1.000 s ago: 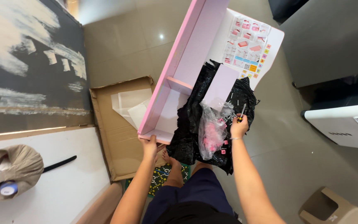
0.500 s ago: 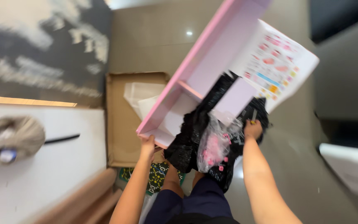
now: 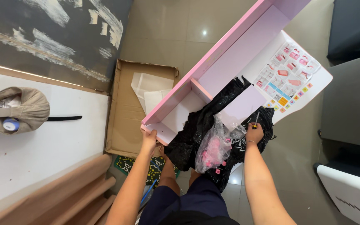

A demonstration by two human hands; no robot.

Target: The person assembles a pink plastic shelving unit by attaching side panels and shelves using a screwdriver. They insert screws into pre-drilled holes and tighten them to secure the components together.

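Note:
My left hand point(image 3: 149, 139) grips the near end of a long pink shelf unit point(image 3: 226, 62) that lies across the floor, open side up. A black plastic sheet point(image 3: 196, 133) is draped over its near part. On the sheet lies a clear bag of pink parts point(image 3: 212, 149) and a scatter of small metal screws point(image 3: 239, 141). My right hand point(image 3: 254, 134) rests among the screws and holds a small screwdriver point(image 3: 256, 120) upright. A printed instruction sheet point(image 3: 286, 79) lies beyond it on a white panel.
An opened cardboard box point(image 3: 126, 108) with white paper lies left of the shelf. A white table point(image 3: 34, 146) at left carries a beige cap point(image 3: 15, 109). Brown boards point(image 3: 59, 196) lean at lower left. Dark and white furniture point(image 3: 351, 104) stands at right.
The view has swung and the shelf now reaches further to the upper right. My left hand keeps its hold on the shelf's end and my right hand stays at the screws.

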